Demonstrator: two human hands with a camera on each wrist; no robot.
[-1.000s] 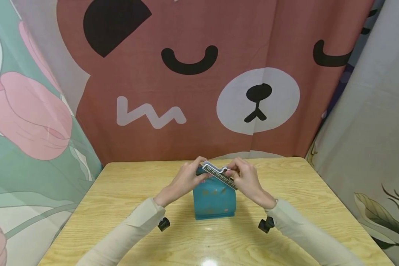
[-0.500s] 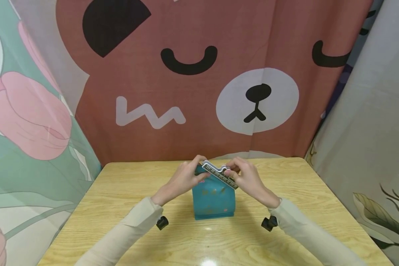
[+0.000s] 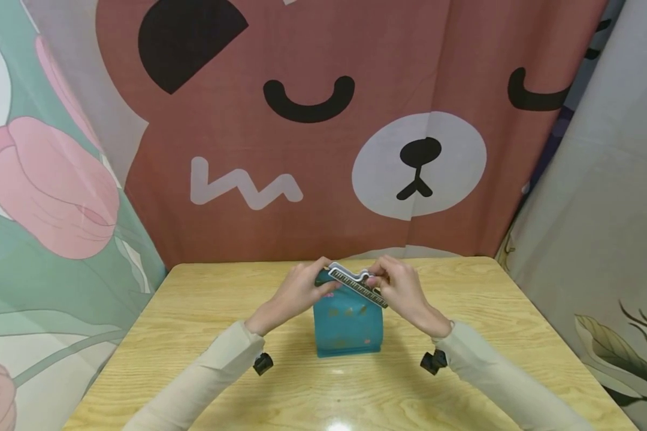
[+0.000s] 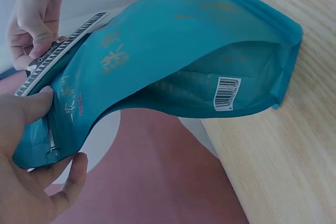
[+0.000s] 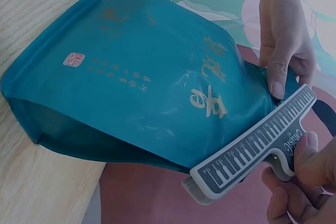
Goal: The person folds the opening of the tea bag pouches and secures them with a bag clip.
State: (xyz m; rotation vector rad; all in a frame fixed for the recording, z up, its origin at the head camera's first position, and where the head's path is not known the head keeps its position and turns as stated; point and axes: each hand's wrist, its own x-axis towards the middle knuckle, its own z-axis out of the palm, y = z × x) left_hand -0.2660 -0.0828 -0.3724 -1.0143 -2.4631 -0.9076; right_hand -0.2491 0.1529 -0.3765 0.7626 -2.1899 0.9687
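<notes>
The teal pouch (image 3: 348, 326) stands upright near the middle of the wooden table (image 3: 194, 311), its top edge up between your hands. Your left hand (image 3: 298, 291) pinches the top left corner. Your right hand (image 3: 401, 287) grips the piano-key bag clip (image 3: 358, 285) by its handle, the clip lying slanted across the pouch's top.

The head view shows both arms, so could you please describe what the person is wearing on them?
Both arms are covered by long, plain, light beige sleeves reaching the wrists. A small black camera mount sits under the left wrist and another under the right. Both hands are bare, with no gloves, rings or watch visible.
</notes>
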